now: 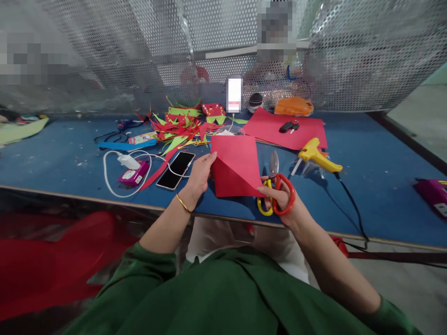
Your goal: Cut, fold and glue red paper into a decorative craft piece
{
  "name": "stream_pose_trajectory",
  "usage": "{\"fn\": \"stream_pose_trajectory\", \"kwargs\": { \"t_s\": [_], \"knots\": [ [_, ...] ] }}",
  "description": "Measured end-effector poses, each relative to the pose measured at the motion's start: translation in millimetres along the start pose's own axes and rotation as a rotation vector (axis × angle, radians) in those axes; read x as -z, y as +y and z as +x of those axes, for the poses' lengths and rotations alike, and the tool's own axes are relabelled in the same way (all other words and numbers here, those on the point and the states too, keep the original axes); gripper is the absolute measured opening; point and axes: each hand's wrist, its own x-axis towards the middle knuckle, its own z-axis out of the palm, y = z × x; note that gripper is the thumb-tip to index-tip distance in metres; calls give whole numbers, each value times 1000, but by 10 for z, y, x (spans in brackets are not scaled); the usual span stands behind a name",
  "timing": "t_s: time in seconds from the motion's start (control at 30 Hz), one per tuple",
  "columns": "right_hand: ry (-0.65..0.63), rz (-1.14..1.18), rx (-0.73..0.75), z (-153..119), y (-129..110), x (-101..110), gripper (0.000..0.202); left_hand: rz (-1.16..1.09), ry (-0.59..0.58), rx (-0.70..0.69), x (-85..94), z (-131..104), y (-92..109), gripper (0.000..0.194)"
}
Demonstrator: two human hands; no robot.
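Observation:
A red sheet of paper [235, 165] is held up above the front of the blue table, with a diagonal line of shade across its lower part. My left hand [199, 174] pinches its left edge between thumb and fingers. At the lower right corner, my right hand [281, 195] grips the paper by the fingertips. That same hand also carries scissors [274, 163] with one red and one yellow handle loop; the blades point away from me. A black-screened phone [176, 170] lies just left of my left hand.
Red and green paper strips [181, 128] are heaped behind the phone. A yellow glue gun [316, 156] with a black cable lies at right, near larger red paper [310, 130] bearing keys [289, 126]. A purple power block [134, 174] and white cable lie at left. Perforated mesh [223, 32] stands behind.

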Motion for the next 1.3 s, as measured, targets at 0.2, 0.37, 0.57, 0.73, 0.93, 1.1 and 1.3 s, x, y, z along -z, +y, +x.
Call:
{"fn": "stream_pose_trajectory", "kwargs": {
  "t_s": [0.2,0.37,0.57,0.73,0.93,1.1,1.3],
  "knots": [
    [-2,-7,-57,12,12,15,59,31,74,74,102,109,-24,12],
    [36,44,-65,-24,-23,-38,54,-39,53,104,91,62,-5,18],
    [98,115,-47,-2,-19,-127,48,-319,20,223,73,-522,-107,18],
    [115,141,-33,16,47,-229,49,-311,-133,321,-128,-899,-243,24],
    [21,143,-63,-105,49,-347,46,-101,-83,377,-289,-956,-273,20],
    [-21,127,-113,-191,21,-296,44,-115,2,393,-259,-950,-229,11],
    [-29,112,-139,-231,40,-268,49,-98,-28,396,-235,-955,-251,14]
  ]
}}
